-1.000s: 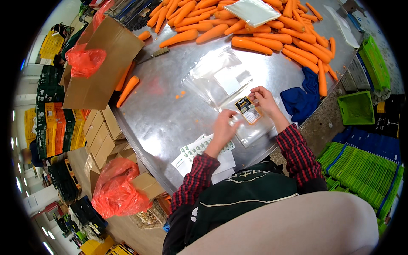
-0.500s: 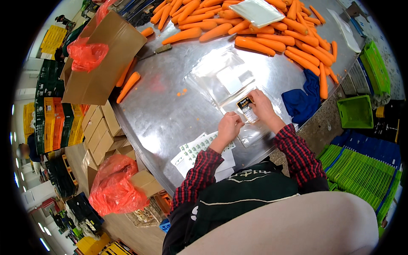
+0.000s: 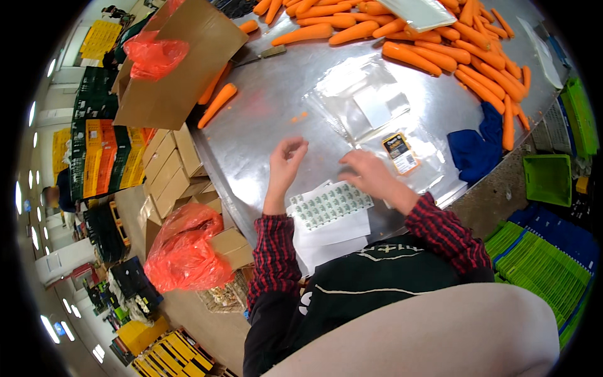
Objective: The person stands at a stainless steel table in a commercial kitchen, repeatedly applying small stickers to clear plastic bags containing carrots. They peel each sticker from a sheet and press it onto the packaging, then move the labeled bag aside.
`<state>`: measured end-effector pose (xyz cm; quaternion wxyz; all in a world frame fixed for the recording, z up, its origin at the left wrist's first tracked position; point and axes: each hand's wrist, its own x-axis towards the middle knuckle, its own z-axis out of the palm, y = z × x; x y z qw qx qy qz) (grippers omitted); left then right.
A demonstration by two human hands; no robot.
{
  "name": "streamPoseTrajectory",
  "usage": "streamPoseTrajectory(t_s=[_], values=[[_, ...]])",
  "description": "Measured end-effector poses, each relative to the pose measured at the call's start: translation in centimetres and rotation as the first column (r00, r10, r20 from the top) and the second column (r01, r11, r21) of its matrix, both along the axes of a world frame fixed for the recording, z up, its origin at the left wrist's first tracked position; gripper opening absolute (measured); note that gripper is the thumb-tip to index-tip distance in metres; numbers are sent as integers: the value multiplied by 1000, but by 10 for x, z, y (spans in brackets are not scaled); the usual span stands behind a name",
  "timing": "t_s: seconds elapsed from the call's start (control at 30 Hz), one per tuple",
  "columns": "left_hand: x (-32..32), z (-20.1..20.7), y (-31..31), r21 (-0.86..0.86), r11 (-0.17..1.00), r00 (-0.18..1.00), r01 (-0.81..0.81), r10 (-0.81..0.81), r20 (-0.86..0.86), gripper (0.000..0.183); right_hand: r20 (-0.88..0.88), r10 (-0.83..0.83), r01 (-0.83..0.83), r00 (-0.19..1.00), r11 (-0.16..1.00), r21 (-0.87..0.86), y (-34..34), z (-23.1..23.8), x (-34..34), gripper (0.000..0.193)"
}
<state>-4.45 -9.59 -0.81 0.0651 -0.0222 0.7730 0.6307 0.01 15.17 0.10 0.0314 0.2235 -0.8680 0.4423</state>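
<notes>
My right hand reaches over the upper right part of a sheet of small green stickers, its fingers stretched out and apart. To the left, my left hand hovers above the metal table with loosely bent fingers, and nothing shows in it. The sticker sheet lies on white papers near the table's front edge. Right of my right hand, a clear plastic bag lies flat with a black, orange and white label on it. Behind it is a stack of clear bags.
Loose carrots pile up at the back, with a packet of clear bags on top. A blue cloth lies at the right edge. At left are a knife, a cardboard box and a red plastic bag.
Both hands have left the labelled bag. My right hand has moved to the sticker sheet and my left hand leftward. The view has shifted, so the table sits further right.
</notes>
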Motion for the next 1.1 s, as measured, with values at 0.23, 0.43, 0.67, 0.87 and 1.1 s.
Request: streamPoseTrajectory(t_s=[0.23,0.43,0.67,0.87,1.1], values=[[86,11,-66,-337,903,963,265,-232,136,55,197,154,-172,968,982,77,-14,-33,14,14],[99,9,-47,-119,983,953,142,-103,284,16,124,159,-156,979,987,-30,-10,5,2,17],[94,73,-15,-289,921,959,262,-215,185,27,-158,341,-352,927,935,-49,-55,48,-5,20],[95,58,-29,64,982,934,180,-191,301,24,-390,303,-311,870,949,42,-59,50,-1,19],[104,27,-51,252,961,825,-117,-47,563,18,-351,243,-297,905,949,-109,-48,43,16,10]])
